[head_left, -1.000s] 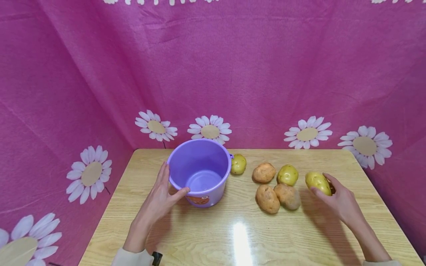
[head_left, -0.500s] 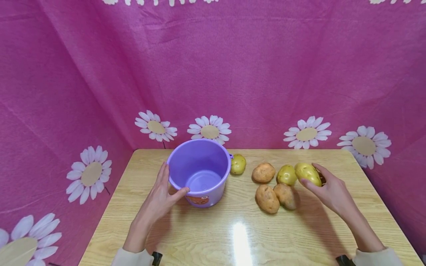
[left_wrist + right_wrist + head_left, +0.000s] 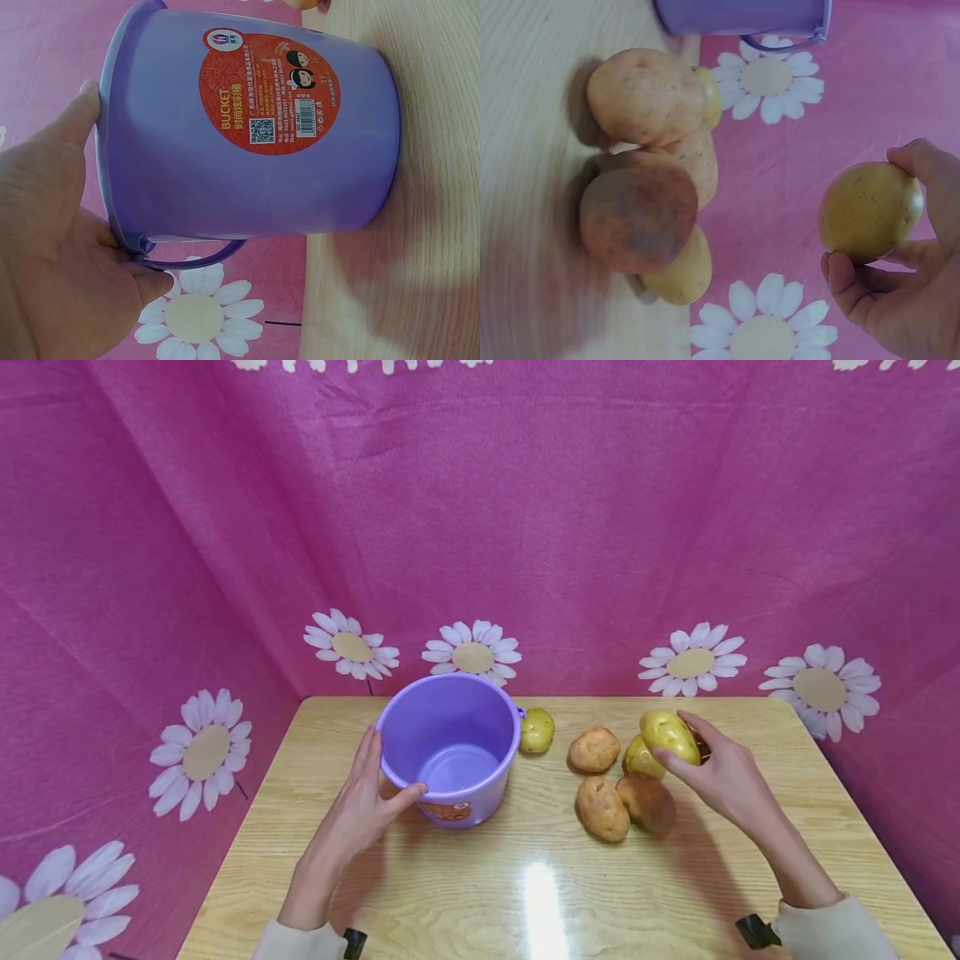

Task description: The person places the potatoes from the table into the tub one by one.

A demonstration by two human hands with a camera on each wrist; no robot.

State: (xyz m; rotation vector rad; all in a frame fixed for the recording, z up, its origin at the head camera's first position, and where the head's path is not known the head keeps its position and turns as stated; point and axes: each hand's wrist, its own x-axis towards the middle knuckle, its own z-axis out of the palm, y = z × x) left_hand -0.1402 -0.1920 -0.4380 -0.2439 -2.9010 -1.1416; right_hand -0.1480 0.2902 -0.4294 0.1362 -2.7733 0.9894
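My left hand (image 3: pixel 362 806) holds the near left side of a purple plastic bucket (image 3: pixel 480 797), thumb on the rim. The bucket stands upright, its visible inside bare, and the left wrist view shows a red label (image 3: pixel 262 94) on its wall. My right hand (image 3: pixel 726 781) grips a yellow potato (image 3: pixel 667 737) between thumb and fingers, raised above the table. Beneath it, another yellow potato (image 3: pixel 639 762) is partly covered from the head camera. Close by lie three brownish potatoes: one at the back (image 3: pixel 595 750), one in front (image 3: pixel 603 810) and a shaded one (image 3: pixel 648 804).
One more yellow potato (image 3: pixel 537 731) lies just right of the bucket, near the table's back edge. The wooden table (image 3: pixel 480 893) meets a pink cloth (image 3: pixel 570 527) with white daisies behind and at both sides. A thin purple handle (image 3: pixel 199 262) hangs on the bucket.
The right hand has carried the yellow potato leftward and slightly away from me, over the other potatoes; its shadow now covers one brownish potato. The left hand and bucket stay put.
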